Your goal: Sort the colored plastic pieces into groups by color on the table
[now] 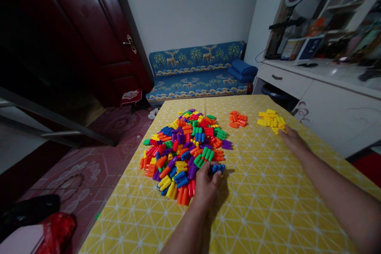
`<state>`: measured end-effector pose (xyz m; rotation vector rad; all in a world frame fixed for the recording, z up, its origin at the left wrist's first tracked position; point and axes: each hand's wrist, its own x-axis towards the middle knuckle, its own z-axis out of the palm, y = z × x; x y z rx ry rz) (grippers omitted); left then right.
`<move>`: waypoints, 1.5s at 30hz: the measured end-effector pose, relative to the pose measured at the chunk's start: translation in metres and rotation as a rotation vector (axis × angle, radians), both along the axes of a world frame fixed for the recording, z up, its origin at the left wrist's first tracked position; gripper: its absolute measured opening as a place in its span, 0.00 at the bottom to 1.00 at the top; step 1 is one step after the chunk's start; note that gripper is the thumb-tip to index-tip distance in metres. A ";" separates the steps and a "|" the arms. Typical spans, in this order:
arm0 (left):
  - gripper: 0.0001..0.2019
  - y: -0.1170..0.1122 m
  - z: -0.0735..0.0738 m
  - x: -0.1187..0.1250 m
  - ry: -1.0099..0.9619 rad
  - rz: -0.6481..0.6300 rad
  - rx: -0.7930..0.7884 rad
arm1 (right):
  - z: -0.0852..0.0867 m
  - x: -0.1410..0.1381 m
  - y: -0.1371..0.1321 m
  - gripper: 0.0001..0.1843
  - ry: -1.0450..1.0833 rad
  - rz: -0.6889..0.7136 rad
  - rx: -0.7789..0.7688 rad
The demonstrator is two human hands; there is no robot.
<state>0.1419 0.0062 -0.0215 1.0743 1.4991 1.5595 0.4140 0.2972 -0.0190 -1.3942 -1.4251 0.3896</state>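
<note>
Near four o'clock of the multicoloured plastic pile (186, 149), the left grip (206, 180) pinched a blue knobbed plastic piece (218, 167), best held lightly; by yellow plastic pieces (270, 119), I couldn't judge the right grip's (294, 142) closure.

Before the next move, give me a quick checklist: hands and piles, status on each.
1. Left hand has hold of the blue pieces: ok.
2. Right hand at the near edge of the yellow pile: ok.
3. Right hand free of any piece: cannot tell, fingertips too small to read.
4. Orange group apart from the yellow pile: ok, a gap shows between them.
5. Mixed pile down to one colour: not ok, many colours jumbled together.
</note>
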 end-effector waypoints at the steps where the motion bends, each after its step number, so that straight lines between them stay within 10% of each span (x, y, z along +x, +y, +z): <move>1: 0.10 0.000 0.001 0.000 -0.002 0.000 -0.004 | -0.001 -0.003 0.001 0.11 -0.028 0.014 -0.037; 11: 0.17 0.003 -0.014 -0.002 0.012 0.023 -0.037 | -0.008 -0.057 -0.080 0.27 -0.009 0.004 0.038; 16: 0.19 0.001 -0.007 -0.001 -0.061 0.065 0.000 | 0.009 -0.122 -0.184 0.20 0.100 0.556 -0.003; 20: 0.17 -0.003 0.008 -0.002 -0.031 0.097 0.024 | 0.020 -0.161 -0.237 0.20 0.045 0.691 -0.144; 34: 0.13 -0.033 0.034 -0.016 0.741 0.202 0.192 | -0.005 -0.163 -0.225 0.19 0.288 0.552 -0.250; 37: 0.11 -0.048 0.053 -0.044 0.879 0.370 0.072 | -0.003 -0.166 -0.225 0.17 0.264 0.558 -0.232; 45: 0.29 -0.075 0.067 -0.089 1.163 0.122 -0.439 | 0.001 -0.168 -0.227 0.18 0.214 0.569 -0.218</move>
